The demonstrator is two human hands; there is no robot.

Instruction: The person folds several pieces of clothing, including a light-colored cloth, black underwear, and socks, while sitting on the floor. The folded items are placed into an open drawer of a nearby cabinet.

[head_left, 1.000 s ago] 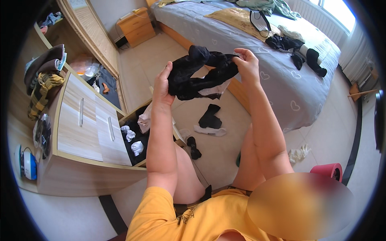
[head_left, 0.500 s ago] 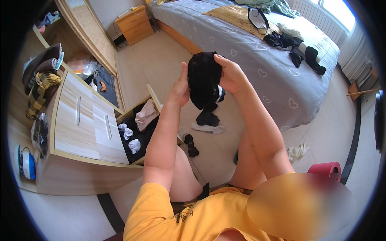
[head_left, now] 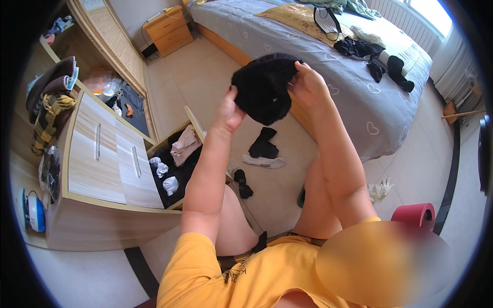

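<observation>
A black cloth garment point(head_left: 264, 88) is stretched out in the air between my two hands, its exact kind hard to make out. My left hand point(head_left: 229, 111) pinches its left edge, thumb on top. At its upper right corner, my right hand point(head_left: 311, 88) grips the edge with bent fingers. On the floor beneath lie a black sock point(head_left: 264, 145), a white sock point(head_left: 263, 161) and, closer to my knees, another black sock point(head_left: 243, 184). To the left, a pulled-out drawer point(head_left: 196, 124) holds a pale pink cloth point(head_left: 185, 146), balled white socks point(head_left: 170, 185) and dark clothing.
A wooden cabinet point(head_left: 95, 174) stands on the left. The bed point(head_left: 354, 120) fills the upper right, with dark clothes point(head_left: 357, 49) and a golden pillow point(head_left: 292, 19) on it. A nightstand point(head_left: 169, 32) is at the far wall. A red round object point(head_left: 411, 214) sits at the right.
The garment has been spread wider and raised a little, its lower part no longer hanging over the floor socks. My right hand has moved outward to the right.
</observation>
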